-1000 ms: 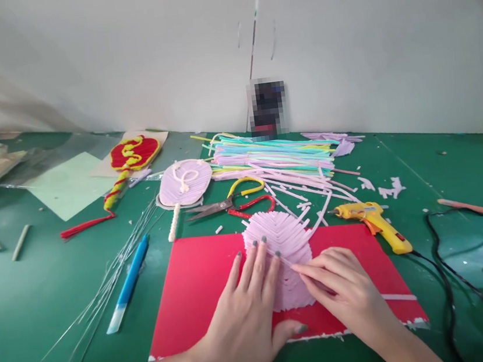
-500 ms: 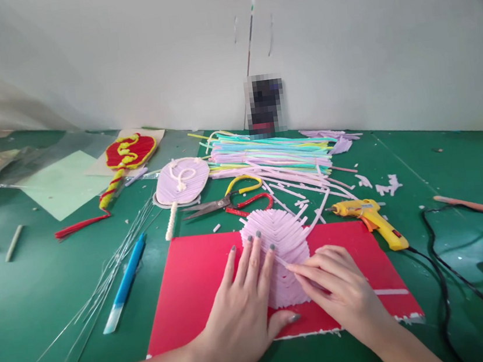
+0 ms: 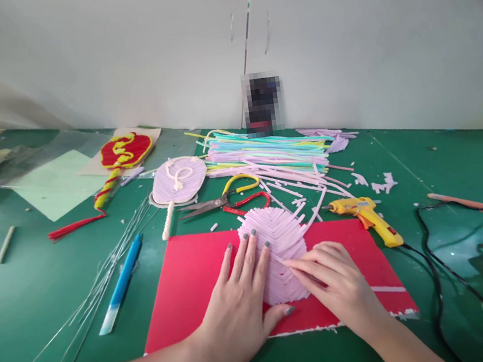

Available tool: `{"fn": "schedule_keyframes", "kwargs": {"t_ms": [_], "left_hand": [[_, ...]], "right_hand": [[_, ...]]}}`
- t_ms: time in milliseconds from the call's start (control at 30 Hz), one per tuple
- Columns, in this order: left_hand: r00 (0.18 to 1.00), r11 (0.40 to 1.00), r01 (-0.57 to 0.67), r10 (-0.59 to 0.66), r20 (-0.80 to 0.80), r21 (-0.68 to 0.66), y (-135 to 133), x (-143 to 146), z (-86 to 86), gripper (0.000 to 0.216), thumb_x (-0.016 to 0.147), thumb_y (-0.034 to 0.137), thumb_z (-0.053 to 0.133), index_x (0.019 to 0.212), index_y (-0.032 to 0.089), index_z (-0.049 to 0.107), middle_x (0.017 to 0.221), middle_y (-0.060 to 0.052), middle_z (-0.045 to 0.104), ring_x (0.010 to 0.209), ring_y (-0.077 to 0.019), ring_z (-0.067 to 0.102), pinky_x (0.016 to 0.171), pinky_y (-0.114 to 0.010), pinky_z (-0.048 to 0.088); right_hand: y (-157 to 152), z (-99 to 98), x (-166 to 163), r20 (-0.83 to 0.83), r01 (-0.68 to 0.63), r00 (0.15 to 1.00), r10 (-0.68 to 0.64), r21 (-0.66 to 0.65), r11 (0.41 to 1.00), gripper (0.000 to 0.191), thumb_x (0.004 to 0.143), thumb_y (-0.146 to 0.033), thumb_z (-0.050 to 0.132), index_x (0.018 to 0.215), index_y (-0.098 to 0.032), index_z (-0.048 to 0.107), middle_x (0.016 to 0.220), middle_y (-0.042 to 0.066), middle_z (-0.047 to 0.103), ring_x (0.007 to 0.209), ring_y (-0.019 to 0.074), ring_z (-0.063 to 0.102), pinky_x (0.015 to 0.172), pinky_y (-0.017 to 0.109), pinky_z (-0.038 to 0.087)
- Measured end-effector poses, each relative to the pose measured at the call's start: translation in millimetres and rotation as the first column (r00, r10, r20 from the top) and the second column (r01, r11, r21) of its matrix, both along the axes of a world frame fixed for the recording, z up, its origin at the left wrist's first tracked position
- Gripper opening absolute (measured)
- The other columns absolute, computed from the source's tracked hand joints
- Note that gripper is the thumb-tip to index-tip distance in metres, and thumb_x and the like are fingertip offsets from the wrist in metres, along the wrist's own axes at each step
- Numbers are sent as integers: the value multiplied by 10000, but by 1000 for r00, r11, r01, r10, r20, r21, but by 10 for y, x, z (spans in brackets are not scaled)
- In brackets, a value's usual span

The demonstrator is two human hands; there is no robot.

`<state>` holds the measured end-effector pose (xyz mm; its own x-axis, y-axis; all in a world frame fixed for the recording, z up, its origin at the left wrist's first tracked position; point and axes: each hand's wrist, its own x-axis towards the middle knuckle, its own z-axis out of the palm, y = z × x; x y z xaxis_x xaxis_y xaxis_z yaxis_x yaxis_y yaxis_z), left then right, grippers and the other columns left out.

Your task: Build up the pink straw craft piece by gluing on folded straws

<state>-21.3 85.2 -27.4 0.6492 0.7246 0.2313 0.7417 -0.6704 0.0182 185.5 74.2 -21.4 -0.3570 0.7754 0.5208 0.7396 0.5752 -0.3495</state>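
A lilac oval (image 3: 274, 233), built of narrow strips laid in a V pattern, rests on a red board (image 3: 196, 280). My left hand (image 3: 240, 298) lies flat over its left side, fingers spread and pressing on the strips. From the right, my right hand (image 3: 335, 278) reaches in with thumb and forefinger pinched on the end of a thin lilac strip (image 3: 280, 259) at the middle of the oval. Part of the oval is hidden under both hands. Loose strip ends stick out at its upper right edge.
Behind lie scissors (image 3: 226, 200), a bundle of pastel strips (image 3: 268, 148) and a finished lilac fan (image 3: 180, 180). A yellow glue gun (image 3: 367, 218) with a black cord is at the right. Leftward are a blue pen-like tool (image 3: 122, 284), thin wires (image 3: 110, 261) and a red-yellow fan (image 3: 127, 151).
The view has shifted slightly, so everything sits a little further left. Both hands keep the same pose on the oval, with no clear movement of the strip.
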Motion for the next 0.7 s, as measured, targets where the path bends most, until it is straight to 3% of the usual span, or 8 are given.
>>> {"fn": "schedule_keyframes", "kwargs": {"t_ms": [233,467,700], "left_hand": [[1000,996,-10,11,11,-87,6,2,-19,791,903,676,282,1416,90,424,1486,-219,364,1368,-360,351,1072,-515,305],[1000,988,-13,16,13,-153,15,0,-2,777,897,674,317,1432,116,403,1500,-215,342,1376,-359,338,1078,-528,317],[998,980,23,-12,58,-196,20,-20,15,724,898,667,332,1452,205,382,1511,-242,296,1379,-397,312,1048,-566,346]], "right_hand": [[5,23,35,26,56,998,-55,-33,998,122,879,-186,613,980,-216,675,802,27,658,780,163,590,849,367,431],[17,-7,39,54,96,994,-99,46,994,142,901,-138,557,946,-207,673,791,28,663,762,156,602,867,366,440],[36,9,81,146,20,989,-35,98,995,269,895,-14,467,997,-181,650,850,35,678,802,149,608,928,397,431]]}}
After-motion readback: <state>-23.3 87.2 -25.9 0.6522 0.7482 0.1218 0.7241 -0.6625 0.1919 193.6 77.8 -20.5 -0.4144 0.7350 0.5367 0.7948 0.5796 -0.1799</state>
